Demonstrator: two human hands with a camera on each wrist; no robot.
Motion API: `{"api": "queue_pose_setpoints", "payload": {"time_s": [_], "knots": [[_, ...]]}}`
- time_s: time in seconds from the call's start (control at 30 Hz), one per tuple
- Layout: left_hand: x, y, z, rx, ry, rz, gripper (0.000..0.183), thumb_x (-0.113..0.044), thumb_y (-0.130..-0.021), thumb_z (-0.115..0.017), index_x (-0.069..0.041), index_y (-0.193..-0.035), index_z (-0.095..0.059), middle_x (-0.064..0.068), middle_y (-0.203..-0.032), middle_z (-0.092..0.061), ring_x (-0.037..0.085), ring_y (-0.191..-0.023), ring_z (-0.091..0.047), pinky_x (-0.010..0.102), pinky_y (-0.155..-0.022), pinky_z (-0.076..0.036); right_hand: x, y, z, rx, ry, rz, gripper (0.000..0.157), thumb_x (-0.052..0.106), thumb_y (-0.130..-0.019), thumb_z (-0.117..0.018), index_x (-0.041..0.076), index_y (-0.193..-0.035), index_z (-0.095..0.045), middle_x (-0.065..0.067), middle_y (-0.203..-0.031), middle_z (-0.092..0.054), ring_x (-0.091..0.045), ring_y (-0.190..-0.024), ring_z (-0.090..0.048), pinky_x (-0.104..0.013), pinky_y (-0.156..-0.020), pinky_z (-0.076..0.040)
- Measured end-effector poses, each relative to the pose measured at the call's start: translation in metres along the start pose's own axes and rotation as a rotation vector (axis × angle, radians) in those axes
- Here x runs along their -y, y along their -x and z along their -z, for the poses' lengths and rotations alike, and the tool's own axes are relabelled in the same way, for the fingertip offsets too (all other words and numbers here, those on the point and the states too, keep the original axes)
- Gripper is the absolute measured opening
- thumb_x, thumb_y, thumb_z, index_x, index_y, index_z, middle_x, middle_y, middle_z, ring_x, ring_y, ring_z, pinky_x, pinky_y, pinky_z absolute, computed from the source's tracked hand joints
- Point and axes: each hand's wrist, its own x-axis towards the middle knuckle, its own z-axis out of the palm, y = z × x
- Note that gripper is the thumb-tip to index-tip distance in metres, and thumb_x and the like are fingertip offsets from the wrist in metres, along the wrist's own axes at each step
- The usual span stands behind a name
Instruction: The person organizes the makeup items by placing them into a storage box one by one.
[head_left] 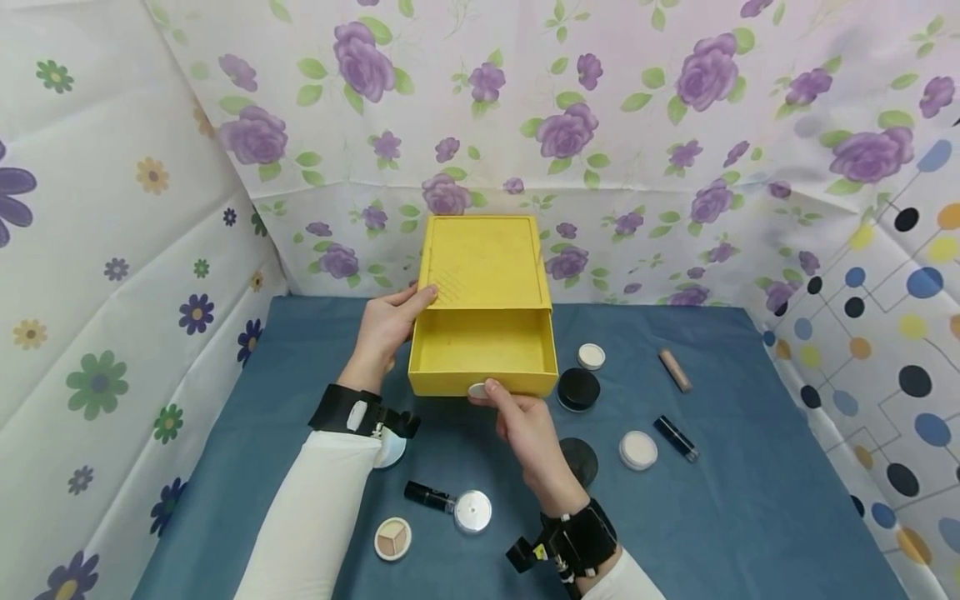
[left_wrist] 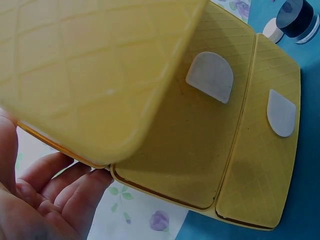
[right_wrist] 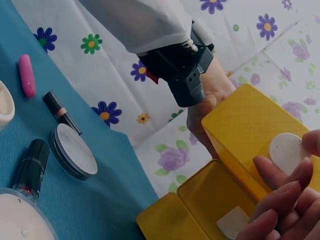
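Observation:
A yellow box with stacked drawers (head_left: 483,262) is held up in the middle of the head view, its top drawer (head_left: 483,383) pulled out with a bare inside showing. My left hand (head_left: 382,329) grips the box's left side, thumb along the upper edge; from the left wrist view, its fingers (left_wrist: 80,192) curl against the side. At the drawer's front, my right hand (head_left: 528,437) pinches the round white knob (right_wrist: 286,152). Below the pulled drawer, two shut drawer fronts with white knobs (left_wrist: 211,77) appear in the left wrist view.
Cosmetics lie over the blue cloth: a black-lidded jar (head_left: 578,389), a white round jar (head_left: 637,450), a black tube (head_left: 676,438), a tan tube (head_left: 675,370), a three-shade palette (head_left: 392,538) and a pink tube (right_wrist: 27,76). Floral curtains (head_left: 562,133) stand behind and beside the table.

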Motion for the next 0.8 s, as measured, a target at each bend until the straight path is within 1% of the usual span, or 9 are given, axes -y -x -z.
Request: {"api": "queue_pose_setpoints", "payload": {"time_s": [0.1,0.23,0.33,0.37,0.47,0.57,0.63,0.7,0.8], "knots": [[0.0,0.0,0.0,0.001,-0.004,-0.003,0.081,-0.063,-0.074,-0.077,-0.022,-0.14,-0.057,0.007,-0.14,-0.057,0.019,-0.104,-0.065,0.042,-0.093,-0.054,0.0,0.0,0.0,-0.004,0.019,0.003,0.052,0.06,-0.094,-0.057,0.013,-0.101,-0.079,-0.003,-0.095,-0.072,-0.037,-0.064,-0.045,-0.029,-0.059,-0.036],[0.0,0.0,0.0,0.002,0.001,-0.006,0.081,-0.063,-0.074,-0.077,-0.021,-0.14,-0.057,0.007,-0.14,-0.056,0.019,-0.105,-0.065,0.041,-0.093,-0.054,0.0,0.001,0.001,0.0,0.025,0.002,0.053,0.059,-0.094,-0.057,0.011,-0.099,-0.078,-0.007,-0.088,-0.069,-0.029,-0.065,-0.049,-0.029,-0.06,-0.039],[0.001,0.0,0.0,0.0,0.001,-0.007,0.082,-0.064,-0.073,-0.077,-0.021,-0.14,-0.057,0.007,-0.141,-0.056,0.018,-0.105,-0.065,0.041,-0.093,-0.054,0.0,0.002,0.002,0.006,0.031,-0.004,0.05,0.059,-0.094,-0.058,0.013,-0.1,-0.078,-0.01,-0.078,-0.063,-0.025,-0.066,-0.051,-0.03,-0.061,-0.04],[0.001,0.0,-0.001,0.0,-0.001,-0.007,0.082,-0.064,-0.073,-0.077,-0.021,-0.14,-0.057,0.007,-0.141,-0.056,0.018,-0.104,-0.065,0.041,-0.092,-0.055,0.0,0.003,0.002,0.008,0.033,-0.006,0.049,0.059,-0.094,-0.058,0.014,-0.1,-0.078,-0.011,-0.074,-0.06,-0.025,-0.066,-0.051,-0.03,-0.06,-0.04],[0.001,0.0,-0.001,0.002,-0.003,-0.008,0.083,-0.065,-0.072,-0.077,-0.021,-0.14,-0.057,0.007,-0.14,-0.056,0.018,-0.104,-0.065,0.041,-0.092,-0.055,-0.001,0.003,0.005,0.023,0.042,-0.022,0.045,0.057,-0.094,-0.06,0.016,-0.102,-0.078,-0.01,-0.069,-0.054,-0.031,-0.07,-0.052,-0.032,-0.061,-0.04],[0.001,0.0,-0.001,0.004,-0.001,-0.009,0.083,-0.064,-0.073,-0.077,-0.021,-0.14,-0.056,0.007,-0.14,-0.056,0.018,-0.104,-0.066,0.041,-0.092,-0.055,-0.001,0.004,0.01,0.041,0.046,-0.044,0.041,0.053,-0.095,-0.06,0.017,-0.104,-0.077,-0.009,-0.071,-0.056,-0.031,-0.072,-0.053,-0.031,-0.063,-0.043],[0.002,-0.001,-0.001,0.002,0.002,-0.01,0.083,-0.064,-0.073,-0.077,-0.021,-0.14,-0.056,0.007,-0.141,-0.056,0.019,-0.104,-0.066,0.041,-0.092,-0.055,-0.001,0.005,0.014,0.059,0.053,-0.058,0.039,0.05,-0.097,-0.059,0.017,-0.107,-0.077,-0.009,-0.074,-0.059,-0.027,-0.073,-0.055,-0.031,-0.066,-0.045],[0.002,-0.001,-0.001,0.004,0.003,-0.011,0.083,-0.065,-0.073,-0.077,-0.021,-0.141,-0.056,0.007,-0.141,-0.055,0.019,-0.104,-0.065,0.042,-0.093,-0.054,0.002,0.007,0.02,0.087,0.079,-0.055,0.035,0.043,-0.1,-0.057,0.015,-0.111,-0.075,-0.01,-0.077,-0.061,-0.024,-0.075,-0.057,-0.031,-0.068,-0.048],[0.002,0.0,-0.001,0.004,0.003,-0.011,0.084,-0.065,-0.072,-0.077,-0.021,-0.141,-0.056,0.008,-0.141,-0.055,0.02,-0.105,-0.065,0.043,-0.093,-0.054,0.009,0.01,0.031,0.145,0.145,-0.041,0.034,0.035,-0.105,-0.052,0.01,-0.118,-0.072,-0.013,-0.082,-0.065,-0.025,-0.078,-0.06,-0.041,-0.074,-0.053]]}}
